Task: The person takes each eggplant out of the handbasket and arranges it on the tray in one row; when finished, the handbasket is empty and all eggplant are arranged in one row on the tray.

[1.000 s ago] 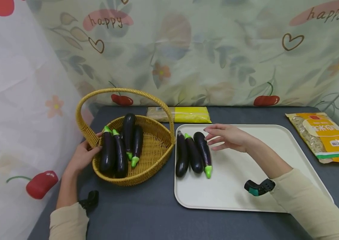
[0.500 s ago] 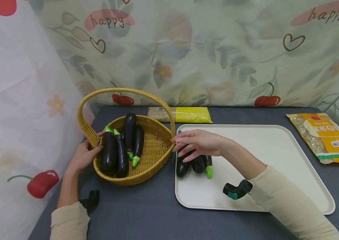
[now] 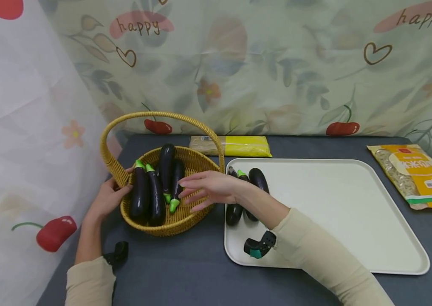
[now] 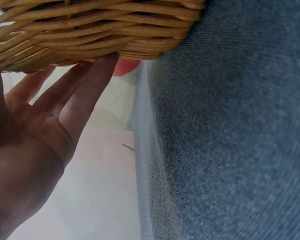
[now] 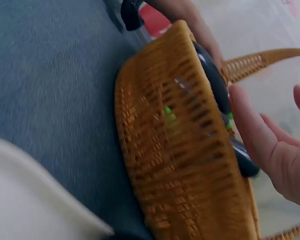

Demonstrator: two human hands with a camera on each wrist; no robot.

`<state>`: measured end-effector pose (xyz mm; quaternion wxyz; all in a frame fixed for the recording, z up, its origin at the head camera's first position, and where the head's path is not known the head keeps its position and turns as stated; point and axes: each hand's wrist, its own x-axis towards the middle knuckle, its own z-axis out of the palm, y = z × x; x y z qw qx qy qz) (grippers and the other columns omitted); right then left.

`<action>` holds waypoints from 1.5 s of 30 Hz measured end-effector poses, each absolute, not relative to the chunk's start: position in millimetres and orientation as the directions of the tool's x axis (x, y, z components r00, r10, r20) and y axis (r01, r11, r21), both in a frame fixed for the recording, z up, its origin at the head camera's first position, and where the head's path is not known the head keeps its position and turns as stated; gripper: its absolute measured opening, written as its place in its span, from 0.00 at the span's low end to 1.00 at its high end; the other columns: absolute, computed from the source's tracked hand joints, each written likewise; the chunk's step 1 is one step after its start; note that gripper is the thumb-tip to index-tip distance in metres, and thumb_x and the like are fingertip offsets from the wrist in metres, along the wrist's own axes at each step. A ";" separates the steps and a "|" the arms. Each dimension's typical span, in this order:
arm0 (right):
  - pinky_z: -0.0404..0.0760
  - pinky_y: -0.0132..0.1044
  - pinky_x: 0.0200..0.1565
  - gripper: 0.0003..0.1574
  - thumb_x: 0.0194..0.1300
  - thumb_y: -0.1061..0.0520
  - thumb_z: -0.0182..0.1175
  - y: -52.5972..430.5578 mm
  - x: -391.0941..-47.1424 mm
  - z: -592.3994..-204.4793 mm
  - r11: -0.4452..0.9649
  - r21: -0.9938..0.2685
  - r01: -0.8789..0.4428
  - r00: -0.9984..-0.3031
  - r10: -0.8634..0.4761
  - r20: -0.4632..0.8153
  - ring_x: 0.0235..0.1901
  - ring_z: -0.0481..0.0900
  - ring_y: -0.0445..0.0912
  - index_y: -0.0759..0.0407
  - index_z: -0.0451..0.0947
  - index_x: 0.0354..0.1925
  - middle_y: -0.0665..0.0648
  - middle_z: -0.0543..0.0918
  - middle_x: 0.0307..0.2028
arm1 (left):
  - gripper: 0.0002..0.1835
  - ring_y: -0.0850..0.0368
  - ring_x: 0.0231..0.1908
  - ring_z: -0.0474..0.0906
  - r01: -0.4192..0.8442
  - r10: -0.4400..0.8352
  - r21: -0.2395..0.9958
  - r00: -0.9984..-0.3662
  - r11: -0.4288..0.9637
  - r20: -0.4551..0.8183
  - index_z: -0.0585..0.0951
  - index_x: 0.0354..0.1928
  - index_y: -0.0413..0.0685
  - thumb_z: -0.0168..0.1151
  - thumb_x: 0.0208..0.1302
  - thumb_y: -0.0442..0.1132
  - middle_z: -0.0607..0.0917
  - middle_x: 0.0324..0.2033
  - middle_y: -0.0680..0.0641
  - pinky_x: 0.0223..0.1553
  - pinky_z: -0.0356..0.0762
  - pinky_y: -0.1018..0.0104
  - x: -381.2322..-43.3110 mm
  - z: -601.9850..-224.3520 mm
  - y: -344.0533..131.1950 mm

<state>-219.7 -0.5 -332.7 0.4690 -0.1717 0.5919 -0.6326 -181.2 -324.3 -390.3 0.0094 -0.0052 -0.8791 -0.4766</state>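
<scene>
The left hand (image 3: pixel 106 199) grips the basket (image 3: pixel 166 230) at its left rim, by the handle's foot. Apart from it, the right hand (image 3: pixel 216 189) reaches over the basket with fingers extended, holding nothing; whether its fingertips touch an eggplant (image 3: pixel 178 180) cannot be told. Four eggplants lie in the basket: two have green caps at the far end, two at the near end. Three more lie on the tray (image 3: pixel 334 212), partly behind the right forearm. Beyond are a yellow bag (image 3: pixel 248 146) and an orange bag (image 3: pixel 424 172). The left wrist view alone shows fingers against the basket's outer weave; the right wrist view shows green through its gaps.
</scene>
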 end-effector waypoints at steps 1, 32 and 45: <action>0.77 0.48 0.47 0.29 0.75 0.56 0.47 -6.0 -219.3 -333.7 0.142 -0.909 0.393 -0.501 -0.796 -0.341 0.53 0.74 0.57 0.65 0.59 0.69 0.66 0.74 0.55 | 0.29 0.59 0.45 0.70 0.018 0.000 0.839 -1.000 0.544 0.021 0.62 0.71 0.43 0.53 0.70 0.38 0.73 0.57 0.32 0.40 0.70 0.74 -181.0 -390.2 -324.7; 0.72 0.51 0.53 0.39 0.70 0.54 0.57 -97.4 -208.6 -346.7 0.038 -0.820 0.571 -0.591 -0.675 -0.443 0.61 0.65 0.59 0.59 0.54 0.72 0.63 0.66 0.63 | 0.30 0.50 0.51 0.71 0.032 0.019 0.845 -0.999 0.534 0.025 0.61 0.71 0.42 0.53 0.71 0.44 0.70 0.60 0.32 0.42 0.70 0.75 -182.2 -389.9 -321.5; 0.69 0.50 0.56 0.36 0.69 0.56 0.57 -113.6 -200.9 -345.8 0.061 -0.837 0.544 -0.642 -0.612 -0.462 0.62 0.65 0.58 0.68 0.57 0.68 0.63 0.68 0.61 | 0.30 0.42 0.59 0.65 0.043 0.019 0.845 -0.999 0.533 0.039 0.61 0.71 0.40 0.53 0.71 0.45 0.68 0.64 0.35 0.48 0.64 0.72 -181.4 -389.0 -322.3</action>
